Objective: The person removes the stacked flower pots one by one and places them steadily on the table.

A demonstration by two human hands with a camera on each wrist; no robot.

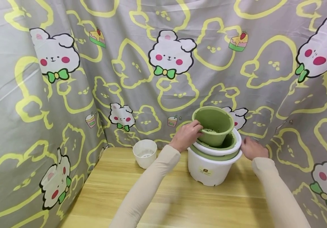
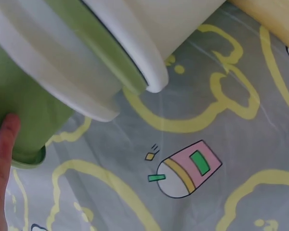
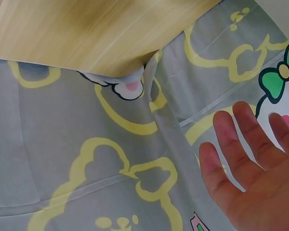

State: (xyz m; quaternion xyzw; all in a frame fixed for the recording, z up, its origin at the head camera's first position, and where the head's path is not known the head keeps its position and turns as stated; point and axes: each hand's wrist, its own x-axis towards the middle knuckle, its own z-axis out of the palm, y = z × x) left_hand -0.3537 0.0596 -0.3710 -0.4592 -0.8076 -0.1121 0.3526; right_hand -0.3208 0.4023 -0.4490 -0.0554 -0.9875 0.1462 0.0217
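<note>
A stack of nested flower pots stands on the table, tilting green on top and white below. My left hand (image 1: 186,135) pinches the rim of the topmost green pot (image 1: 214,138), which leans up out of the stack. One of its fingers (image 2: 8,137) presses along that pot's outer wall in the left wrist view. Beneath it are a white-rimmed pot (image 1: 209,150), a green rim (image 1: 217,157) and a large white pot (image 1: 206,169) with a label. Beside the stack's right rim is my right hand (image 1: 254,148); the right wrist view shows its fingers spread, holding nothing.
A small white pot (image 1: 144,153) with a wavy rim stands left of the stack, near the table's back edge. The wooden table (image 1: 117,193) meets a grey patterned curtain (image 1: 157,91) at the back and sides.
</note>
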